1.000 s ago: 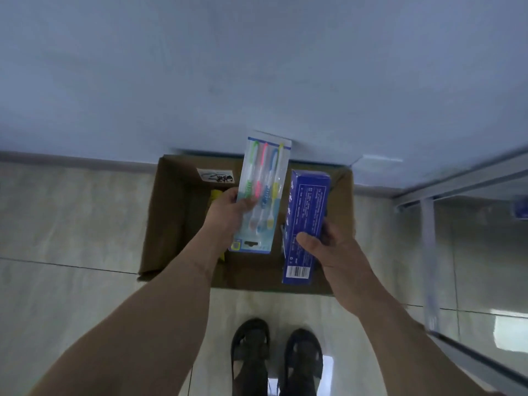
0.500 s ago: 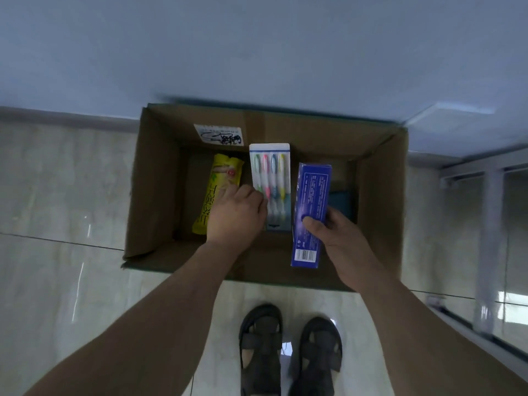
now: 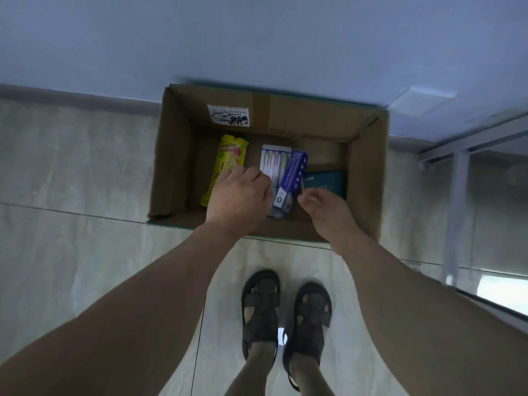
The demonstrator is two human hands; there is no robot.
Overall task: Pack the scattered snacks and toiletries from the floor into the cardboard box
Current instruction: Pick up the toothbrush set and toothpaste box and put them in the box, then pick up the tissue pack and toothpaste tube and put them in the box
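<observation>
The cardboard box sits open on the tiled floor against the wall, and we stand just in front of it, both forearms reaching down over its near edge. Inside, from left to right, lie a yellow snack packet, a toothbrush pack, a blue toothpaste carton tilted up on its long edge and leaning on the toothbrush pack, and a teal box lying flat at the right. We judge the step in hand to be setting the last two items down, and to do it well we should tip the toothpaste carton flat into the gap between the toothbrush pack and the teal box, so that nothing sits propped up and room stays for more. Our left hand hovers palm down with the fingers curled over the near end of the toothbrush pack; whether it grips the pack or only rests on it we cannot tell. Our right hand is loosely spread, fingers half curled and holding nothing, just beside the carton's near end. No other snacks or toiletries show on the floor in this view.
</observation>
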